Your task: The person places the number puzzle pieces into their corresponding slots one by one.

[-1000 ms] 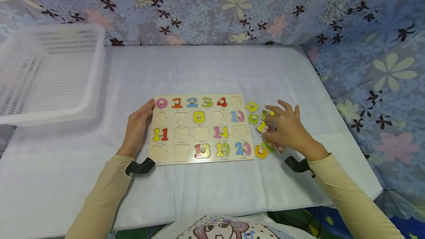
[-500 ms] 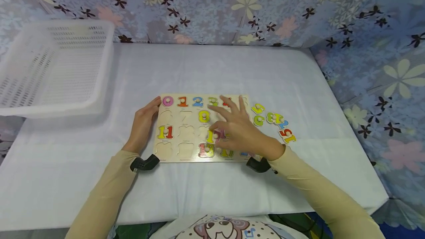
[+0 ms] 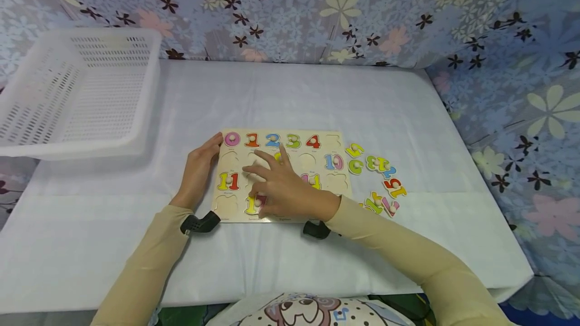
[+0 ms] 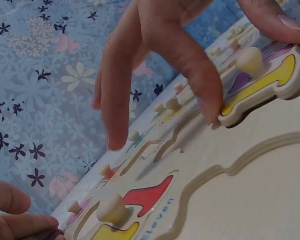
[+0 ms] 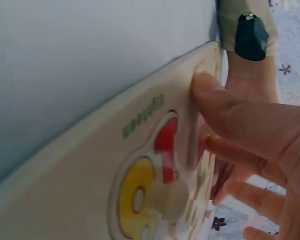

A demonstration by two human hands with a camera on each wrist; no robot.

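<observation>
A white-covered tabletop (image 3: pixel 281 94) is bearing a white basket (image 3: pixel 136 140) at its far left. Nearer the person, a wooden number board (image 3: pixel 240 152) is lying flat, partly filled. The left hand (image 3: pixel 198 170), fingers loosely extended, is resting against its left edge. The right hand (image 3: pixel 283 185) is reaching across, its other fingers spreading while thumb and forefinger are pinching. Loose number pieces (image 3: pixel 354 150) are lying right of the board. The pinched yellow-and-purple piece (image 4: pixel 262 85) is sitting proud at the bottom row's second recess.

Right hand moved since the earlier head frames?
Yes, the right hand went left, from beyond the right edge of the number board to over its middle.
</observation>
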